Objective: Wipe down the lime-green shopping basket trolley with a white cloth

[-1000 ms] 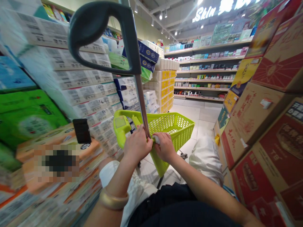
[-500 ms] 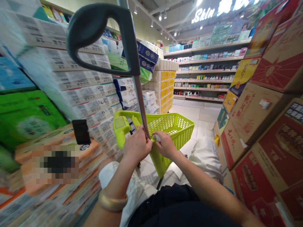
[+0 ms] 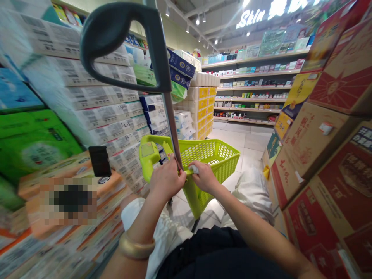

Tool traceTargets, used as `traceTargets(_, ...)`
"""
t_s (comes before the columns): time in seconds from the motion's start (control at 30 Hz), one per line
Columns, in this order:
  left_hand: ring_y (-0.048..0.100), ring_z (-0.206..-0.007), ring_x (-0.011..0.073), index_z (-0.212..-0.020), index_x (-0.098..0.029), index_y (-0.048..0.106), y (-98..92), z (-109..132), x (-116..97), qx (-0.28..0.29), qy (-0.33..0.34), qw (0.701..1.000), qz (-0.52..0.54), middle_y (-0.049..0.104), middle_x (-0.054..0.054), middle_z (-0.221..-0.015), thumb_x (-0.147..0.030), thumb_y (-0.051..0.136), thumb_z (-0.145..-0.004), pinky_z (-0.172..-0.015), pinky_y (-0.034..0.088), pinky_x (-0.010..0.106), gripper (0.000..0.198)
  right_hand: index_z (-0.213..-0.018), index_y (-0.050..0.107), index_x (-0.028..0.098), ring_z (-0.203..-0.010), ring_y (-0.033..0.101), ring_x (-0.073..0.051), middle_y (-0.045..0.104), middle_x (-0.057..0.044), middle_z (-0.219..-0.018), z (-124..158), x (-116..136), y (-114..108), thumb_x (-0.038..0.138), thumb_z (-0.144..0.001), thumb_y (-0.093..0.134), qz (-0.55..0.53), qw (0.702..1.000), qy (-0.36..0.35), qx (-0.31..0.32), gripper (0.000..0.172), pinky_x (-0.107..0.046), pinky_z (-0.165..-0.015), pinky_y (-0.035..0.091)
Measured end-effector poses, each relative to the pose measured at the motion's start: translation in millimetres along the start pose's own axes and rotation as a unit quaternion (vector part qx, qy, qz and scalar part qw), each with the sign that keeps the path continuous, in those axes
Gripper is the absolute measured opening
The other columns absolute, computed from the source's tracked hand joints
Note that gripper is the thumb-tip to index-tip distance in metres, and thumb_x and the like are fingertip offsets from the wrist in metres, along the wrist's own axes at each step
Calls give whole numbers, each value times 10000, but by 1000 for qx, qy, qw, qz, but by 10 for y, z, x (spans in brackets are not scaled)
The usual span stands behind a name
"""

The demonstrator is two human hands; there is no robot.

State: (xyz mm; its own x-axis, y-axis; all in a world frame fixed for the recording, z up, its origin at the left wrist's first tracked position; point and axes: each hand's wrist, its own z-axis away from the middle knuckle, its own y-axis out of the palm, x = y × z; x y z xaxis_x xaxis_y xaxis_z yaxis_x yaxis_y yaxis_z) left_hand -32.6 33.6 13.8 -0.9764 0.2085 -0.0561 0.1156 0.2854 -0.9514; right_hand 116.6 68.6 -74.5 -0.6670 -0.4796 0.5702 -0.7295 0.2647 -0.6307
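My left hand [image 3: 167, 177] is closed around the lower end of a metal pole [image 3: 173, 128], which carries a dark grey loop handle [image 3: 162, 54] at its upper part. Close beside it, my right hand [image 3: 205, 176] is closed at the near rim of a lime-green shopping cart basket [image 3: 223, 164]. A small white wad [image 3: 194, 169], perhaps tissue or cloth, shows between the right fingers. The basket has mesh sides, and no goods show in its visible part. A green cart handle [image 3: 147, 153] rises to the left of my left hand. The fingertips of both hands are partly hidden.
Stacked paper packs [image 3: 95, 93] rise at left, with a black phone-like object [image 3: 99, 161] standing on orange packs [image 3: 66, 170]. Cardboard cartons [image 3: 314, 139] are piled at right. Product shelves [image 3: 250, 83] line the back beyond a tiled aisle [image 3: 247, 135].
My right hand has shifted slightly right, widening the gap between the hands. My left hand stays at the pole. The cart has hardly moved.
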Motion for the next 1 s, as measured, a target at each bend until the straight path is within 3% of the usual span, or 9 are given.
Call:
traceTargets(0.1, 699, -890, 285, -1260, -140, 459, 6, 0, -13, 2, -6, 1000, -10, 723, 113, -933, -331, 451, -852, -772, 512, 367, 451, -1001, 604, 229, -940, 603, -216, 678, -27, -981, 10, 24, -15, 62, -681, 500, 21, 1000, 12, 10, 376, -354, -867, 384)
traceTargets(0.3, 692, -923, 291, -1263, -140, 468, 23, -6, 13, -6, -4, 1000, -18, 720, 128, -991, -341, 442, -855, -785, 513, 374, 456, -1057, 567, 218, -977, 569, -224, 641, -54, -1027, 11, 298, 64, 204, -770, 571, 5, 998, -61, 33, 288, -363, -884, 372)
traceTargets(0.57, 700, -893, 295, -1253, -116, 471, 32, -16, 40, -11, -2, 1000, -20, 726, 131, -949, -342, 444, -847, -757, 518, 367, 465, -1083, 552, 225, -1034, 548, -218, 628, -42, -1068, 98, 124, 20, 153, -758, 533, -7, 1000, -8, 4, 333, -389, -938, 339)
traceTargets(0.77, 696, -933, 282, -1280, -145, 457, 9, -12, 25, 3, -12, 1000, -21, 728, 117, -971, -336, 458, -849, -793, 515, 357, 472, -1142, 541, 207, -1001, 545, -207, 617, -64, -1047, 92, 288, 155, 224, -892, 455, -15, 997, -69, -21, 265, -368, -927, 366)
traceTargets(0.87, 696, -937, 294, -1288, -131, 452, 5, -11, 34, 3, -10, 1000, -18, 730, 122, -955, -340, 454, -849, -796, 518, 373, 486, -1137, 552, 220, -996, 547, -203, 622, -56, -1049, 114, 189, 150, 189, -891, 439, 2, 997, -77, -24, 272, -372, -939, 368)
traceTargets(1.0, 699, -931, 298, -1287, -130, 459, 12, -14, 35, 1, -8, 1000, -13, 733, 119, -929, -342, 445, -853, -794, 519, 379, 483, -1099, 581, 198, -1000, 559, -215, 634, -77, -1037, 118, -21, 97, 131, -877, 395, 3, 998, -21, -66, 298, -383, -916, 413)
